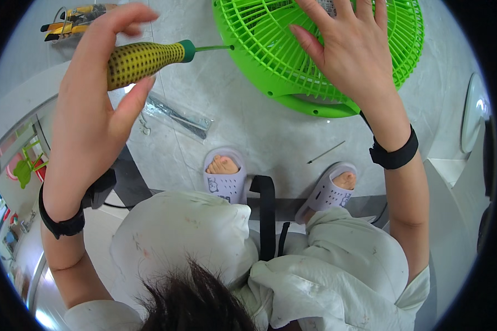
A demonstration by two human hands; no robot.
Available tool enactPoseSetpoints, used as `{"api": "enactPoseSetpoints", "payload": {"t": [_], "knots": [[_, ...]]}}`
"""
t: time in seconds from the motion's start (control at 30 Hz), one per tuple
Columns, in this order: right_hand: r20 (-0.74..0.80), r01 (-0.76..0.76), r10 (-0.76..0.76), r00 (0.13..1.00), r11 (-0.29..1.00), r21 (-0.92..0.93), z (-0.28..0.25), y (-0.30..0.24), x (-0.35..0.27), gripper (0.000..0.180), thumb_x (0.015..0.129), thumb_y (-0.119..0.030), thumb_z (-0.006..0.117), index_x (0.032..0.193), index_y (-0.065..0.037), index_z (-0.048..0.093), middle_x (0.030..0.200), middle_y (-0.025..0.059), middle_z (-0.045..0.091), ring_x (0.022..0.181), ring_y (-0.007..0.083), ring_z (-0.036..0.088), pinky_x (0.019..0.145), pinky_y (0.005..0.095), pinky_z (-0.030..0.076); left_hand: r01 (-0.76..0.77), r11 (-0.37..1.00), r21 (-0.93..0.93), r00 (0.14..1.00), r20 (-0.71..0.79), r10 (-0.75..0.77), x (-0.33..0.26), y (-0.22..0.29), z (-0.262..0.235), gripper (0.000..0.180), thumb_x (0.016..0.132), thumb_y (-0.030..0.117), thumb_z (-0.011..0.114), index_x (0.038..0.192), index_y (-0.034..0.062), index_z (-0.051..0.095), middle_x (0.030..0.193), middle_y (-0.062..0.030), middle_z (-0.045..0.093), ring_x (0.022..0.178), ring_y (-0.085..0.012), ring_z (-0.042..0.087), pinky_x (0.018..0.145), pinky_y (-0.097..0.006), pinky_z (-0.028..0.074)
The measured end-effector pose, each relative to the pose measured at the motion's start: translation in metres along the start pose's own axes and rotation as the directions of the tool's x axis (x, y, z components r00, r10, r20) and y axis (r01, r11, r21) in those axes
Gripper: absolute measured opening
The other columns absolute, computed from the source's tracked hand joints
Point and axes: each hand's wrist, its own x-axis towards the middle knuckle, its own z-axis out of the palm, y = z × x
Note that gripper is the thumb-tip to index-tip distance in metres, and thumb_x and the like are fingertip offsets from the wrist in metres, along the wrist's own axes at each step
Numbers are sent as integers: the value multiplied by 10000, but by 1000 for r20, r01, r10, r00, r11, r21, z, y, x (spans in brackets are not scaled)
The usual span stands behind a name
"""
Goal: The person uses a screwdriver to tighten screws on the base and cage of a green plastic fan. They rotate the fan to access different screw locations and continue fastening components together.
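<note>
A screwdriver (149, 59) with a dotted yellow handle and green collar lies nearly level in my left hand (83, 110). Its handle rests against the palm, with the thumb below and the loosely curled fingers above. The shaft reaches right, and its tip meets a screw hole at the left rim of a bright green fan (295, 102). On the fan's round slatted grille rests my right hand (356, 52), palm down with fingers spread. That hand partly covers the grille's centre, and the fan's far side runs out of view.
A clear container of yellow-and-black tools (74, 25) stands at the far left. Below the screwdriver lie a clear plastic bag (176, 118) and small metal pieces (144, 124). A thin metal rod (326, 152) lies on the tiled floor near my slippered feet.
</note>
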Motion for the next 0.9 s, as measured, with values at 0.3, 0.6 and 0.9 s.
{"api": "enactPoseSetpoints", "payload": {"t": [0.3, 0.6, 0.9], "knots": [[65, -9, 16, 998, 994, -110, -1, -2, 1, 544, 888, -421, 581, 1387, -234, 477, 1485, 218, 319, 1351, 538, 254, 1101, 646, 207, -59, 994, -95, 996, -70, 52, 1, -3, 0, 781, 799, 291, 772, 1435, 90, 367, 1320, -120, 487, 1088, -212, 554, 870, -309, 497], [0, -19, 19, 1000, 998, 57, 0, -1, -2, 540, 882, -415, 590, 1379, -231, 483, 1482, 223, 321, 1349, 541, 254, 1095, 654, 209, 102, 887, -450, 980, -109, -169, -4, 18, 24, 477, 861, 313, 731, 1227, 72, 544, 986, -54, 608, 825, -91, 586, 705, -206, 488], [26, -17, 19, 999, 997, -71, 1, -3, 0, 537, 878, -402, 605, 1370, -223, 487, 1464, 225, 340, 1334, 540, 281, 1087, 653, 226, 337, 936, -101, 941, 71, -331, 5, 24, -9, 318, 980, 326, 538, 1156, 64, 573, 968, -77, 589, 823, -99, 582, 690, -228, 475]]}}
